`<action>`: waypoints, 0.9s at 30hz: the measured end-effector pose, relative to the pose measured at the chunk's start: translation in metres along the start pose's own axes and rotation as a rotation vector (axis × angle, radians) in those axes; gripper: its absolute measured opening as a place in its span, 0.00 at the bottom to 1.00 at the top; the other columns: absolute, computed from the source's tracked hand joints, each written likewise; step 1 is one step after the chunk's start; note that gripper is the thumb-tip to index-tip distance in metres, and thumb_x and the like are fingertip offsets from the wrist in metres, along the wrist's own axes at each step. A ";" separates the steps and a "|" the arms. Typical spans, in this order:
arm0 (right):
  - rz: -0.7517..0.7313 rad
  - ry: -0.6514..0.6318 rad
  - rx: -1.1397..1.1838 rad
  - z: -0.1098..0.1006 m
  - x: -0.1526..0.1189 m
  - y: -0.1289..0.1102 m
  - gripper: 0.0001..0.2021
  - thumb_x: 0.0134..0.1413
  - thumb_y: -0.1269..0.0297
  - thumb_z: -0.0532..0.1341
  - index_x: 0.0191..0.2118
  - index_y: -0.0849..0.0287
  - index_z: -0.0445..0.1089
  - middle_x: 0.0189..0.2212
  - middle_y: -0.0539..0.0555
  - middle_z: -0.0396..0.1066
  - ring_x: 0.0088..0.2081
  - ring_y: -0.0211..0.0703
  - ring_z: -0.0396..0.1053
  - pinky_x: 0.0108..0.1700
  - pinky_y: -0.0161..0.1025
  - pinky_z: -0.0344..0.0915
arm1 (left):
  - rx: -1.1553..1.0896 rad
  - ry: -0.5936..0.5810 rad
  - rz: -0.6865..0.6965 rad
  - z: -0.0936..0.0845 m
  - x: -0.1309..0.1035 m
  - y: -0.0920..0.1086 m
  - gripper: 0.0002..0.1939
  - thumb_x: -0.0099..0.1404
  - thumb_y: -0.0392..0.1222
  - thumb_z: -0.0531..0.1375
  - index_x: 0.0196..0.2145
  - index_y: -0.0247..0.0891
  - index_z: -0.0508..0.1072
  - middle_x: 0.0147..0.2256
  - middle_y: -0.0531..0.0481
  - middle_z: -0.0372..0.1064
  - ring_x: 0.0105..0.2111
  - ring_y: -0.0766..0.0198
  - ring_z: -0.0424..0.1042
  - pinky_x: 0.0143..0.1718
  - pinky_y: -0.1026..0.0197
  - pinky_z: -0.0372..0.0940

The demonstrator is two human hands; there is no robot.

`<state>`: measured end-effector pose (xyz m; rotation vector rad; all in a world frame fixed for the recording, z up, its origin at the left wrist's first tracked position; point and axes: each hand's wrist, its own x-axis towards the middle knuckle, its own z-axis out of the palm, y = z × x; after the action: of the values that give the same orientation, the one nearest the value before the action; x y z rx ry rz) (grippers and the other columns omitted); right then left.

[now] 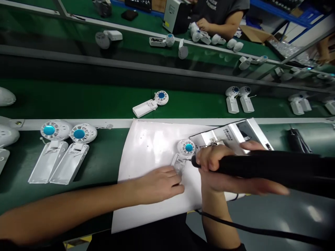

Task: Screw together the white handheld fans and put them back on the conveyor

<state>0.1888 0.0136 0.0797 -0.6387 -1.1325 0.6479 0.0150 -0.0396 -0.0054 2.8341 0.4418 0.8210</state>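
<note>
While right hand holds screwdriver, left hand apparently touches device.

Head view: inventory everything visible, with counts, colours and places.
Sheet: 1, white, on green bench, centre
Device: 1, white with blue centre, on sheet
Screwdriver: 1, black, right, tip at device
Cable: 1, black, lower right
Tool unit: 1, silver and dark, beside device
Unclear item: 1, black, bench's right
Bench devices: 2 whole, more cut off, white, left
Strip devices: several, white, on green strip
Far devices: several, white, upper middle
Top-left items: 3, dark, unclear
Case: 1, white and black, top centre
Carton: 1, brown, upper right
Shelf: 1, blue, top right
Co-workers: 2, partly seen, top and right edge
Left hand: 1, bare, at device
Right hand: 1, bare, around screwdriver
</note>
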 end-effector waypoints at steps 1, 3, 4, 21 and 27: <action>-0.009 -0.014 -0.005 0.007 -0.001 0.004 0.32 0.69 0.24 0.53 0.54 0.47 0.72 0.17 0.39 0.62 0.10 0.37 0.47 0.12 0.36 0.53 | -0.012 -0.005 0.006 0.003 0.005 -0.005 0.08 0.80 0.30 0.61 0.41 0.39 0.75 0.37 0.51 0.73 0.37 0.60 0.71 0.48 0.57 0.68; -0.021 -0.037 -0.043 0.016 -0.004 0.011 0.31 0.68 0.24 0.56 0.53 0.47 0.69 0.17 0.38 0.61 0.10 0.36 0.46 0.12 0.35 0.54 | -0.015 -0.011 0.000 0.007 0.012 -0.011 0.08 0.79 0.29 0.61 0.42 0.39 0.75 0.36 0.51 0.73 0.37 0.60 0.72 0.50 0.56 0.68; -0.018 -0.038 -0.065 0.018 -0.004 0.014 0.31 0.67 0.24 0.57 0.52 0.47 0.68 0.17 0.37 0.60 0.10 0.36 0.46 0.12 0.35 0.55 | -0.020 -0.013 0.004 0.008 0.014 -0.012 0.08 0.78 0.29 0.61 0.41 0.39 0.75 0.36 0.51 0.73 0.36 0.59 0.72 0.50 0.56 0.68; 0.187 0.016 -0.126 0.008 -0.010 0.026 0.34 0.61 0.20 0.61 0.50 0.47 0.64 0.16 0.36 0.62 0.11 0.37 0.50 0.15 0.34 0.56 | -0.042 0.026 -0.007 0.011 0.012 -0.008 0.09 0.78 0.29 0.62 0.39 0.39 0.76 0.34 0.52 0.72 0.35 0.60 0.71 0.48 0.55 0.66; 0.217 -0.019 -0.071 0.014 -0.013 0.035 0.32 0.61 0.24 0.66 0.49 0.48 0.64 0.16 0.37 0.63 0.11 0.36 0.51 0.15 0.34 0.56 | -0.041 0.036 -0.006 0.011 0.013 -0.008 0.11 0.78 0.28 0.60 0.38 0.39 0.76 0.33 0.52 0.72 0.34 0.60 0.71 0.47 0.56 0.67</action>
<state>0.1665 0.0286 0.0500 -0.8257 -1.1169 0.8027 0.0299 -0.0291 -0.0101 2.7828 0.4333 0.8716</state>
